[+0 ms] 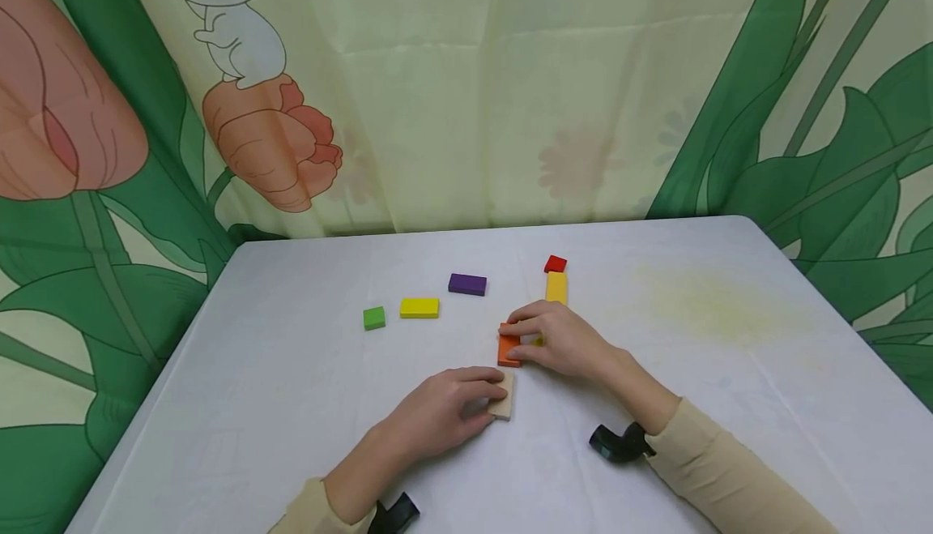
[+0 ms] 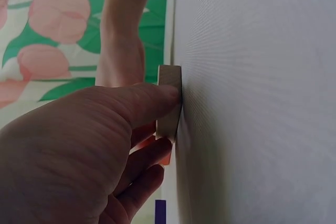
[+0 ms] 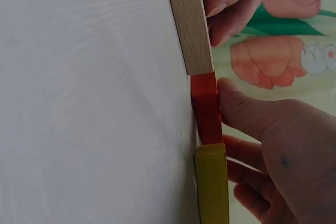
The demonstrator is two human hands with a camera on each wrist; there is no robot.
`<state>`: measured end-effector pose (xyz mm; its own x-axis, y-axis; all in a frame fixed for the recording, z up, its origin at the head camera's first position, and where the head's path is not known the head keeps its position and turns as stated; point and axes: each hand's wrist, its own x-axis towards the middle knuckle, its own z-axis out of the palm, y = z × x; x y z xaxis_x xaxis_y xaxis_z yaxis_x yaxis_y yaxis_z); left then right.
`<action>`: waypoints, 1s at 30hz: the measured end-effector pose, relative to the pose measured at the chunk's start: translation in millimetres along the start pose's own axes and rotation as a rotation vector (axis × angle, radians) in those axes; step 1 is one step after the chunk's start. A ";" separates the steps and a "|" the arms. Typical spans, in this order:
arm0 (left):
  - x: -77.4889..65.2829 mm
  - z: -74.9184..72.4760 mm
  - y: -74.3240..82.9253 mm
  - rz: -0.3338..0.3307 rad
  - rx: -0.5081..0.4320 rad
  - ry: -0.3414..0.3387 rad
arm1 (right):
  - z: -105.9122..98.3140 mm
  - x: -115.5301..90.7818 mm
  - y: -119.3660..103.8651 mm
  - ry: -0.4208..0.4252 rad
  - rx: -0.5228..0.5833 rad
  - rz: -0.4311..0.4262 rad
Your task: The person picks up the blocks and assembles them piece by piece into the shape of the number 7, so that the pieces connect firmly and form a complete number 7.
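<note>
Two grips work close together over a white-covered desk (image 1: 291,372). The left grip (image 1: 446,411) is narrow, thumb and fingers pinching a plain wooden block (image 1: 503,408) that lies flat on the cloth. The right grip (image 1: 564,343) holds an orange block (image 1: 507,343) by thumb and fingers, just ahead of the wooden block in the left grip; the two blocks stand nearly end to end. A yellow block (image 3: 212,187) sits beside the orange one, partly hidden under the right grip in the head view. Just beyond the right grip lies an orange-yellow block (image 1: 556,287), with a small red block (image 1: 555,263) at its far end. To the left of the right grip, well apart, is a purple block (image 1: 467,284). Ahead of the left grip lie a bright yellow block (image 1: 419,308) and, farther left, a green block (image 1: 374,318).
</note>
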<state>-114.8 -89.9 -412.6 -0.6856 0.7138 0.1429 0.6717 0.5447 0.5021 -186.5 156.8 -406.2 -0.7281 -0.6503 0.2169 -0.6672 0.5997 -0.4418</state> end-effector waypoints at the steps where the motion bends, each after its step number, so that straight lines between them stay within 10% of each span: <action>1: 0.5 0.3 0.4 -0.006 0.002 0.000 | 0.6 0.2 -0.1 0.000 0.001 0.001; 30: 6.2 3.9 3.3 -0.015 0.003 0.057 | -0.9 1.5 -2.0 -0.014 0.045 0.002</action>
<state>-115.7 -81.9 -413.3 -0.7106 0.6791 0.1841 0.6621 0.5568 0.5016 -186.5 155.0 -404.2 -0.7270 -0.6557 0.2038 -0.6577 0.5796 -0.4812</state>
